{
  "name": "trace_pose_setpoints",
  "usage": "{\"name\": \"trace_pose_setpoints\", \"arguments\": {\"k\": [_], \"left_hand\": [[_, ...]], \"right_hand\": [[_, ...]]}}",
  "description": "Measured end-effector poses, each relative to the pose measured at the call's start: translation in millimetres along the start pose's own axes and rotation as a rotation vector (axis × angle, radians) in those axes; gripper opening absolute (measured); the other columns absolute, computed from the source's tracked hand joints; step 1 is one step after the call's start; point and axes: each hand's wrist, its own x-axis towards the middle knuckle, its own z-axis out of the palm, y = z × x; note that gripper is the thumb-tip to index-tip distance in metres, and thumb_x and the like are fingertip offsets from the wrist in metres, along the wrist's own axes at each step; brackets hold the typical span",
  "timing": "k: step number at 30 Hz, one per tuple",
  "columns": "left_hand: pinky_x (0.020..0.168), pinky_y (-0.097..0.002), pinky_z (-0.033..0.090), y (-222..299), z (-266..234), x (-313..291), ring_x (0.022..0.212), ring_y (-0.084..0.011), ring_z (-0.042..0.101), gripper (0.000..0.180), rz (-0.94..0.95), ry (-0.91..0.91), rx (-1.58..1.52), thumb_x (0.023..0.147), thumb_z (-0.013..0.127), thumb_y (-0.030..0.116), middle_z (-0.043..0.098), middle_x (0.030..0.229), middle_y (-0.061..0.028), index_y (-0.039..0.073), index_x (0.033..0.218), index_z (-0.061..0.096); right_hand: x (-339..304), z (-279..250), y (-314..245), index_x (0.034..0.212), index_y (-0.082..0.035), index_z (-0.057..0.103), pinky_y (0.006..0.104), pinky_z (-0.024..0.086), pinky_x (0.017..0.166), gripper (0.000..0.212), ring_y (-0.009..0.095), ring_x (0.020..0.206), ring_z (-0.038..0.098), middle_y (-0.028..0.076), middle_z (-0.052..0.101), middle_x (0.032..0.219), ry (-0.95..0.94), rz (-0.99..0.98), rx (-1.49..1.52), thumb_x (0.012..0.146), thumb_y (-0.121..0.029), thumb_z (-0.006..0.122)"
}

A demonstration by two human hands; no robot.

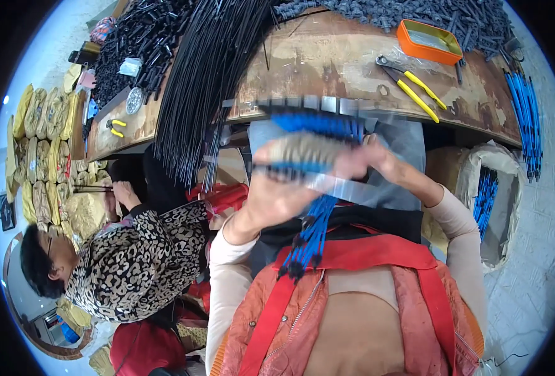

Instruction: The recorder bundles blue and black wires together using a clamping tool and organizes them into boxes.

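I am gripping a bundle of thin blue plastic-coated rods with black tips (312, 229) in front of my chest, just below the edge of the tabletop. My left hand (277, 191) is curling around the bundle, its fingers wrapped over the blurred upper part, so it is clenching the rods. My right hand (362, 160) is closing on the top of the same bundle, where a clear plastic sheet (327, 183) is lying against the rods; motion blur is hiding how its fingertips are sitting. The black-tipped lower ends are hanging down toward my red and orange vest (365, 301).

Beyond my hands, the worn brown wooden tabletop (334, 62) is carrying a pair of yellow-handled pliers (415, 88), and near them, toward the far edge, an orange rectangular tin (429, 41). A thick sheaf of long black wires (202, 75) is drooping over the tabletop's near edge to my left, and a heap of dark grey plastic pieces (415, 12) is lying along the far side. At my right, more blue rods (527, 119) are resting on the tabletop's end, and others are standing in a pale sack (485, 197) below it. To my left, a person in a leopard-print top (139, 257) is sitting with hands at another bundle.
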Motion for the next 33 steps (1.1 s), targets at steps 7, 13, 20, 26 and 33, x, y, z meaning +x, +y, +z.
{"name": "trace_pose_setpoints", "arguments": {"k": [7,13,20,26,33], "left_hand": [[0.086,-0.0412,0.055,-17,8,11,0.094,-0.0294,0.069,0.022,-0.114,0.490,-0.613,0.087,0.063,-0.004,0.068,0.107,-0.0228,0.000,0.107,0.056],[0.084,-0.0375,0.053,-19,-14,8,0.096,-0.0289,0.068,0.024,0.014,-0.183,-0.361,0.080,0.057,-0.007,0.070,0.102,-0.0201,-0.008,0.102,0.068],[0.087,-0.0321,0.051,-103,13,-9,0.101,-0.0213,0.067,0.033,-0.125,0.090,0.021,0.081,0.056,-0.013,0.071,0.105,-0.0118,-0.001,0.108,0.069],[0.090,-0.0289,0.049,-85,8,29,0.096,-0.0150,0.066,0.019,-0.149,0.147,-0.033,0.089,0.063,-0.001,0.071,0.103,-0.0083,-0.001,0.107,0.069],[0.080,-0.0253,0.049,-93,7,32,0.089,-0.0088,0.060,0.016,-0.167,0.234,-0.144,0.090,0.063,0.000,0.068,0.096,-0.0024,-0.001,0.106,0.068]], "right_hand": [[18,-4,-14,0.120,0.002,0.057,0.0305,0.038,0.101,0.066,0.015,0.107,0.052,0.007,0.060,0.115,-0.003,0.143,0.197,0.103,-0.053,0.025],[43,-8,-16,0.128,0.003,0.053,0.0308,0.036,0.106,0.074,0.019,0.122,0.051,0.012,0.057,0.131,0.016,-0.131,0.263,0.101,-0.058,0.022],[30,-7,30,0.131,0.004,0.049,0.0353,0.037,0.108,0.066,0.022,0.122,0.053,0.016,0.058,0.128,0.199,0.198,0.767,0.103,-0.051,0.026],[-19,-18,-32,0.117,0.003,0.055,0.0318,0.044,0.097,0.031,0.019,0.110,0.060,0.016,0.057,0.125,0.645,0.131,-0.062,0.100,-0.022,0.049],[39,-22,-98,0.115,-0.001,0.065,0.0270,0.047,0.087,0.027,0.011,0.100,0.060,0.005,0.063,0.114,0.340,-0.213,-0.664,0.090,-0.009,0.066]]}}
